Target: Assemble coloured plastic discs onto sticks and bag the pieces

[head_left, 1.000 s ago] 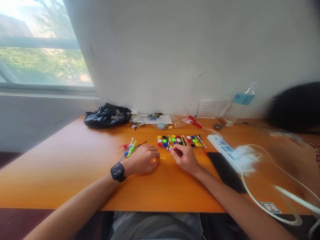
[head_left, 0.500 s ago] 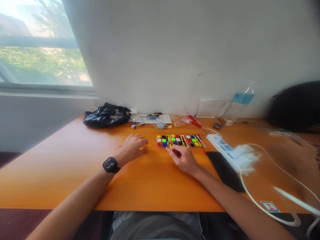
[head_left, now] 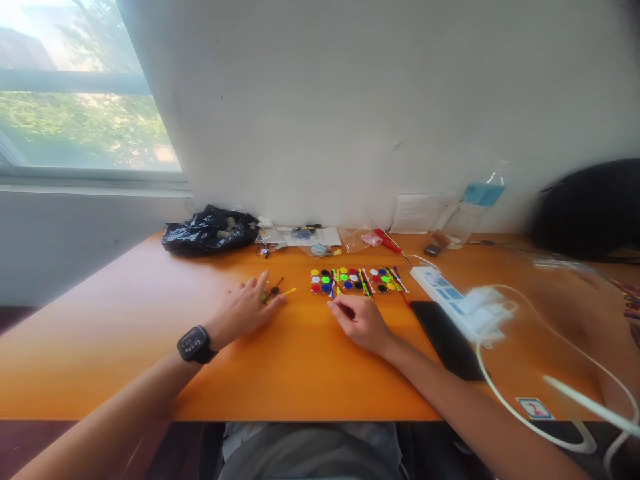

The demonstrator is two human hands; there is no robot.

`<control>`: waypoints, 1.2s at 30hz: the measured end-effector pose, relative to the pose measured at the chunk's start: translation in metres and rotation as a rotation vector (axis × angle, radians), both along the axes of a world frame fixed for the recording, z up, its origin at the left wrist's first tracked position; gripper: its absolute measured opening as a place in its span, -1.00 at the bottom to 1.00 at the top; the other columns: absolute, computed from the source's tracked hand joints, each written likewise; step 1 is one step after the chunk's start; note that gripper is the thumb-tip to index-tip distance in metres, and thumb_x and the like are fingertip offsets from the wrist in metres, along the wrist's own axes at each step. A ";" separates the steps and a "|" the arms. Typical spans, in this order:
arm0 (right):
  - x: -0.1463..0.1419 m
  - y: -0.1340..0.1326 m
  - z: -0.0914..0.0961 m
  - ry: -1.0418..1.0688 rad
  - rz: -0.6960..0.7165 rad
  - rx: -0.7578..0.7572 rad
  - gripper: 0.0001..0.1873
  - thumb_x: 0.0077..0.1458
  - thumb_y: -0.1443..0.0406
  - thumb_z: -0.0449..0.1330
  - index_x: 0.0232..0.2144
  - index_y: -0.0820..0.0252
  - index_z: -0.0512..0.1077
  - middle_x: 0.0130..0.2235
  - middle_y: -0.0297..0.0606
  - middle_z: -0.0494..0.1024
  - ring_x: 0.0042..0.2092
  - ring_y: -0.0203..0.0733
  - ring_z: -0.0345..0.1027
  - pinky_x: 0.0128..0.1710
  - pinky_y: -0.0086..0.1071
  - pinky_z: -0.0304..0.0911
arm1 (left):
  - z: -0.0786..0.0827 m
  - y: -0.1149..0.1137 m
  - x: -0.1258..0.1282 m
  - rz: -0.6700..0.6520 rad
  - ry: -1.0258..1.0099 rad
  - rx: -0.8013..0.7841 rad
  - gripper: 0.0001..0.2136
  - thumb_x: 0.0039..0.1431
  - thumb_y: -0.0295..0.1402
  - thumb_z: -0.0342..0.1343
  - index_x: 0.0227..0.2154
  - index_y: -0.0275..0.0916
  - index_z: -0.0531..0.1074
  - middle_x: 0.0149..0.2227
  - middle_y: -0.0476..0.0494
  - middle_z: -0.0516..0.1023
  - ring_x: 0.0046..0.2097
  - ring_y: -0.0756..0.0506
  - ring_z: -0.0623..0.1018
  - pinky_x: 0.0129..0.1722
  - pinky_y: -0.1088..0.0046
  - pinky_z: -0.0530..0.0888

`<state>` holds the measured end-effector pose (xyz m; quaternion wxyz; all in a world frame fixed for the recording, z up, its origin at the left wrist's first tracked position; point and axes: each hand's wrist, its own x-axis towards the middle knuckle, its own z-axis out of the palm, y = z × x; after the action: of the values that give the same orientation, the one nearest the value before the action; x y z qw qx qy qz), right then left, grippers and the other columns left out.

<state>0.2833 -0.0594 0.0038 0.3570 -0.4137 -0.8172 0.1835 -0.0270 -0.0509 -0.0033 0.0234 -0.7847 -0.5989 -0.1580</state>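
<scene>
With left hand (head_left: 242,311) palm-down, spread wide beside a yellow stick (head_left: 289,291); with right hand (head_left: 362,323) curled near coloured discs (head_left: 344,278), cannot tell whether gripping anything.

Open lane on desk (head_left: 280,380) between left hand (head_left: 243,310) and right hand (head_left: 363,323). Colored discs (head_left: 343,279) block just beyond right hand; power strip (head_left: 445,290), black slab (head_left: 443,340) to its right. Black bag (head_left: 200,233) obstructs far left edge.
</scene>
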 end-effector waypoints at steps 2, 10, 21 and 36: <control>0.000 0.000 0.000 -0.004 0.008 -0.002 -0.55 0.40 0.13 0.07 -0.54 0.15 0.26 -0.54 -0.38 0.27 -0.48 -0.28 0.12 -0.41 -0.34 -0.01 | 0.000 0.000 0.006 0.005 -0.040 0.019 -0.33 0.39 0.18 -0.11 0.43 -0.02 0.12 0.19 -0.35 0.48 0.11 -0.42 0.52 0.05 0.01 0.42; 0.000 -0.001 -0.001 -0.014 0.034 -0.014 -0.55 0.39 0.13 0.08 -0.54 0.14 0.27 -0.55 -0.39 0.28 -0.48 -0.28 0.13 -0.42 -0.35 0.00 | -0.001 0.022 0.005 -0.366 -0.064 0.004 -0.56 0.51 -0.11 -0.17 0.33 0.02 0.34 0.38 -0.18 0.34 0.32 -0.28 0.39 0.32 0.05 0.32; 0.000 -0.005 0.003 -0.058 0.055 -0.014 -0.55 0.38 0.15 0.08 -0.56 0.14 0.21 -0.55 -0.39 0.27 -0.47 -0.28 0.12 -0.40 -0.35 0.01 | 0.012 0.029 0.002 -0.416 -0.015 -0.069 -0.46 0.52 -0.06 -0.15 0.47 0.05 0.08 0.46 -0.19 0.22 0.40 -0.30 0.32 0.36 0.02 0.29; 0.002 -0.004 0.001 -0.100 0.099 -0.004 -0.57 0.39 0.15 0.08 -0.55 0.14 0.23 -0.53 -0.36 0.31 -0.46 -0.27 0.16 -0.39 -0.37 0.01 | 0.055 0.088 0.061 -0.428 0.178 0.131 -0.72 0.13 -0.53 0.05 -0.22 -0.17 0.63 0.35 -0.18 0.35 0.26 -0.37 0.33 0.21 -0.05 0.32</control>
<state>0.2849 -0.0638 0.0049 0.3053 -0.3823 -0.8531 0.1814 0.0340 0.0369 0.0522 0.0932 -0.9014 -0.4030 -0.1280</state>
